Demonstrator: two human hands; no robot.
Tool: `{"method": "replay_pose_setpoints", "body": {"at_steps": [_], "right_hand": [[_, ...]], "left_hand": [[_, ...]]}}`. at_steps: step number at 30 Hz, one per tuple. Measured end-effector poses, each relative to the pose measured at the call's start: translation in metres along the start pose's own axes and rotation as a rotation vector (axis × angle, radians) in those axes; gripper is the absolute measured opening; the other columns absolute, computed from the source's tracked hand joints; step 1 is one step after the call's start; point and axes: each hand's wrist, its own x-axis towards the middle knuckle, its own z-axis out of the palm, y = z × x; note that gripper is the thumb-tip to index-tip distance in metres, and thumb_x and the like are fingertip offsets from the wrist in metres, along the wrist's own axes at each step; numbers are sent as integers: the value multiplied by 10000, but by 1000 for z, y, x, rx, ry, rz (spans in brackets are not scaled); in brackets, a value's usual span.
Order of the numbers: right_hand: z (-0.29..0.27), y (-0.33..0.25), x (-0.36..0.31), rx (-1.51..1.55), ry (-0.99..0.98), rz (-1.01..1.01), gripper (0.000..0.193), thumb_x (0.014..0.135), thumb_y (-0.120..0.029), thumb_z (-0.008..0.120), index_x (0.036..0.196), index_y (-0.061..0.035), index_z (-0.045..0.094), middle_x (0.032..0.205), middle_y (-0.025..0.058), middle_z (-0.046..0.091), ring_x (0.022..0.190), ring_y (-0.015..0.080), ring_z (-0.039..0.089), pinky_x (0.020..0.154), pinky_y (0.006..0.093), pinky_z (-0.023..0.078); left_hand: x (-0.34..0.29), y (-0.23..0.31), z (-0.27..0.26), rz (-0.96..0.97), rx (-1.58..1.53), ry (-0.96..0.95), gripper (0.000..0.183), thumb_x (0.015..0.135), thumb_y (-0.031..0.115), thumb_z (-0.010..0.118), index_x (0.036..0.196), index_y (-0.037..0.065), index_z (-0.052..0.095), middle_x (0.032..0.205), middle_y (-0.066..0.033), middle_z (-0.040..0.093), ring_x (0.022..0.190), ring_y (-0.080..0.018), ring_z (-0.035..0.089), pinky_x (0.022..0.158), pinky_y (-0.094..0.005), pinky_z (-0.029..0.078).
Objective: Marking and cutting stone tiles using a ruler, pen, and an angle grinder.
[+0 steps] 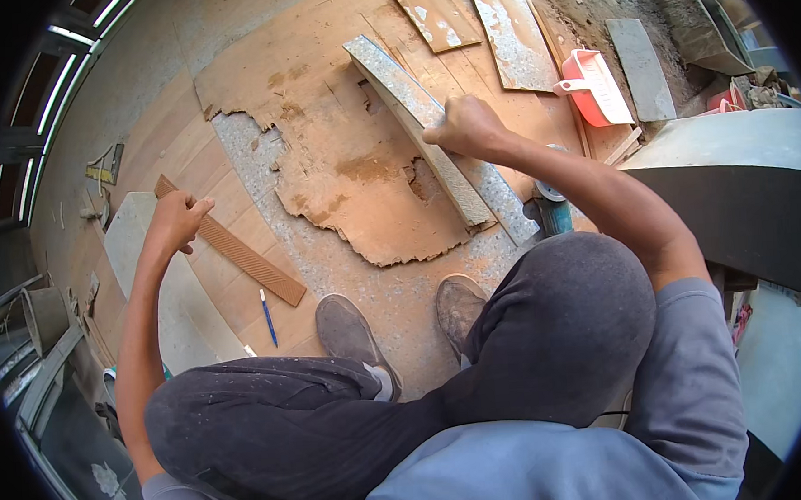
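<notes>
My right hand (468, 127) is closed on the upper edge of a long, narrow grey-tan strip (442, 177), which stands tilted on its side. A thin brown sheet with ragged, broken edges (332, 154) lies beside and under it. At the left, my left hand (177, 221) hangs over a brown ribbed strip (247, 259), fingers loosely curled and thumb apart. I see nothing in that hand's fingers; whether it touches the strip is unclear. A teal power tool (554, 210) lies just right of the tilted strip, partly hidden by my knee.
A blue pen (268, 318) lies left of my shoes. Beside it is a pale panel (169, 298). Flat boards (511, 31), a red-and-white dustpan (598, 87) and a grey slab (640, 70) lie at the far right. A yellow-edged tool (104, 170) is far left.
</notes>
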Motion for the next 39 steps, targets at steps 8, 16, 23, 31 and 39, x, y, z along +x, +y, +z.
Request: {"method": "replay_pose_setpoints", "body": {"at_steps": [8,16,23,31,39], "right_hand": [[46,13,-2,178,128,44,529,788,-313,830,1021,142,692,988,345,730,946,458,752,846,493,616],[59,22,-8,205,191,40,606,786,-352,848,1098,135,666,1088,322,713,998,445,738,891,489,603],[59,19,-6,242,192,58,599,808,-381,799,1069,140,659,1102,360,702,988,485,726,876,523,597],[-22,63,-87,197,386,66,499,913,-428,747,948,68,700,967,277,712,842,408,706,784,477,572],[-22,178,-231,105,84,594,598,884,-476,802,974,109,721,937,300,734,841,370,749,771,443,565]], "left_hand": [[-9,130,-14,127,212,-213,465,1004,379,697,970,-85,683,780,-146,674,687,-231,734,499,-396,633],[41,255,119,214,48,-309,422,1037,334,652,1008,-85,690,816,-159,710,738,-253,753,547,-409,658],[49,277,192,72,-552,-213,434,1020,321,674,1190,-76,639,988,-162,721,795,-223,748,545,-395,642],[51,261,209,602,-161,333,754,923,432,793,1448,-23,501,1522,-272,496,1394,-420,503,1180,-515,419],[59,249,220,778,157,359,1031,859,640,783,1582,-2,424,1639,-268,389,1528,-438,364,1249,-511,365]]}}
